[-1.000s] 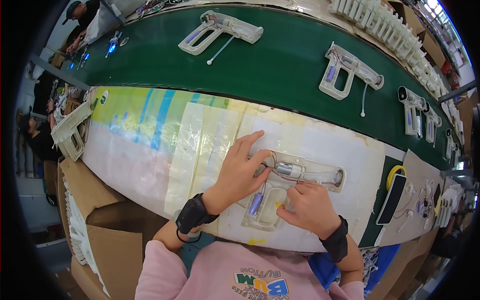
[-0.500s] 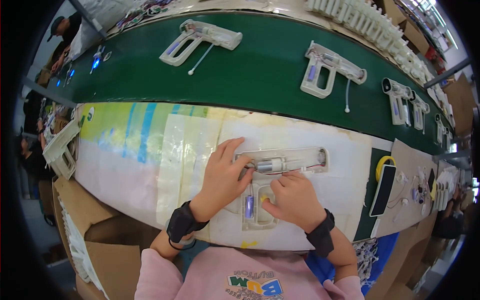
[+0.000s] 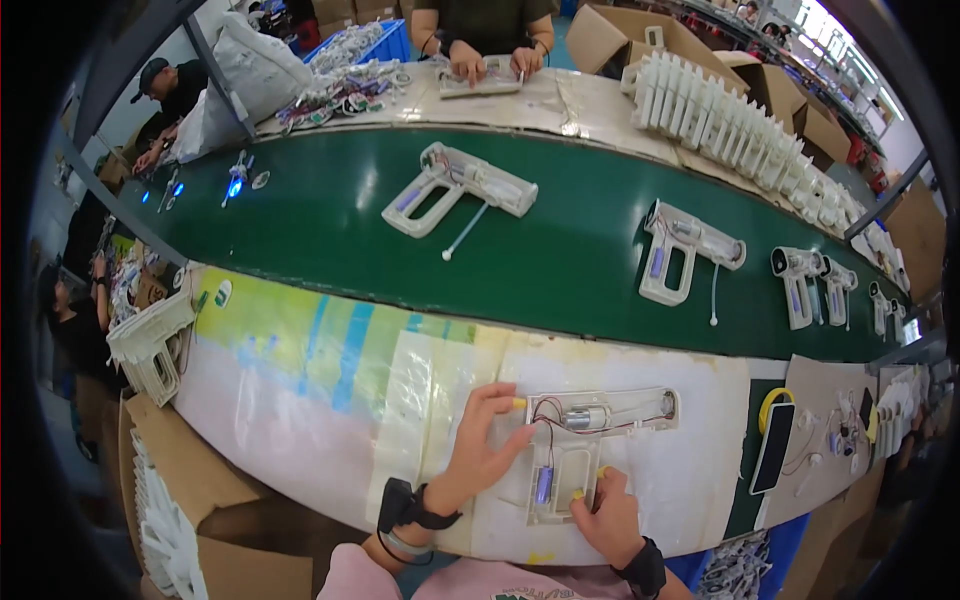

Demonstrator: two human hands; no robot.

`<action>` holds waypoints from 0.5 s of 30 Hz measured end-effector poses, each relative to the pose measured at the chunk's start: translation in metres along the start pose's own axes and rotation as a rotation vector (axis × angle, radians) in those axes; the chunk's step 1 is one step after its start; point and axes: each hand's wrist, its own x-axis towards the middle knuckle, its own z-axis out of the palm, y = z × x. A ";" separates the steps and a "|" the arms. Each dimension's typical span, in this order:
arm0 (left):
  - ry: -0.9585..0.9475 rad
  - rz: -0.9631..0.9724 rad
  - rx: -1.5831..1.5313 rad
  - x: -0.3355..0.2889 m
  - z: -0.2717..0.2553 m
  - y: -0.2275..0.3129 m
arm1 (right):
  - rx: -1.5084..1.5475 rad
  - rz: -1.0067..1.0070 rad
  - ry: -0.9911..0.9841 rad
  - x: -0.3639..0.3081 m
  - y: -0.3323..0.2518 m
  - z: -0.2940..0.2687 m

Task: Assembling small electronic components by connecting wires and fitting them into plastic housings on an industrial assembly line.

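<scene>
Gun-shaped shell (image 3: 640, 404): we see it open and white, flat on the pale worktop (image 3: 690, 500), right of centre in the frame's lower half.
Inside it: a silver motor (image 3: 585, 418), thin wires (image 3: 547, 402) and, in the grip (image 3: 553, 516), a purple cell (image 3: 543, 485).
Left hand (image 3: 482, 445): thumb and fingers parted at the shell's left end; we see nothing clasped.
Right hand (image 3: 612, 517): thumb and forefinger slightly apart at the grip's right side; we cannot tell whether they pinch it.
Shell's feel: probably light, stiff, smooth; wires look fragile, so we would hold the grip's loop or outer rim.
Pink shirt (image 3: 470, 578): partial lettering, cut off by the lower edge; we can read nothing on the shell.
</scene>
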 end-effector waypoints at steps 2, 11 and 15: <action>0.058 -0.083 -0.101 -0.002 -0.008 0.000 | -0.023 -0.025 0.004 0.020 -0.010 0.003; 0.005 -0.259 -0.325 -0.014 -0.038 -0.035 | -0.133 -0.171 0.181 0.173 -0.054 0.032; -0.037 -0.295 -0.433 -0.014 -0.036 -0.048 | -0.144 -0.209 0.318 0.249 -0.048 0.039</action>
